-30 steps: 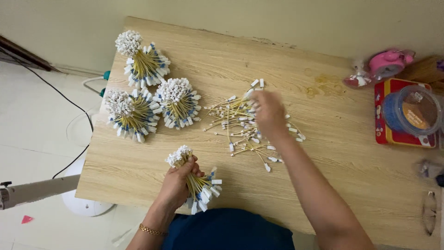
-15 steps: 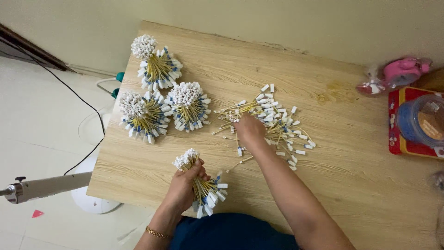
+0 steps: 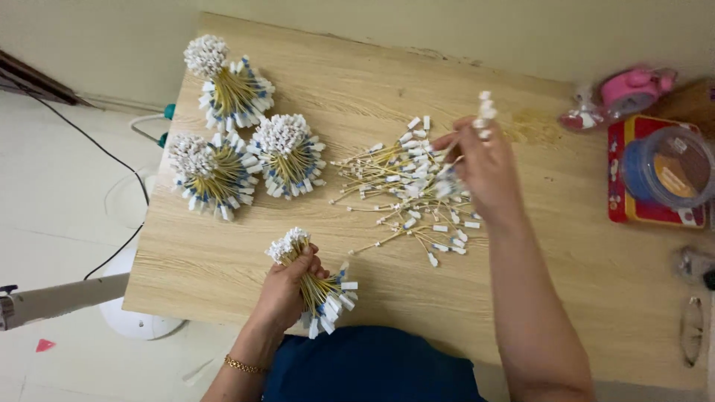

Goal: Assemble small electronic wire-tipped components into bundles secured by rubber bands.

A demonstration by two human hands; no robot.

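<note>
My left hand [image 3: 287, 286] grips a bundle of thin yellow sticks with white tips and white-blue tags [image 3: 316, 286] near the table's front edge. My right hand [image 3: 484, 167] is raised over a loose pile of the same tagged sticks [image 3: 406, 186] in the middle of the wooden table [image 3: 357, 89], pinching a few sticks whose white tips stick up above the fingers. Three finished round bundles lie at the left: one at the back [image 3: 227, 82], one at the left edge [image 3: 205, 171], one beside it [image 3: 287, 152].
A pink tape dispenser [image 3: 633, 89] sits at the back right. A round clear tub [image 3: 666, 167] stands on a red box [image 3: 622, 208] at the right edge. Glasses [image 3: 693, 327] lie near the front right. A white fan base [image 3: 134, 320] and cables are on the floor at left.
My right hand went down into the loose pile, then lifted up and to the right with a few sticks pinched in it. The left hand has kept hold of its bundle.
</note>
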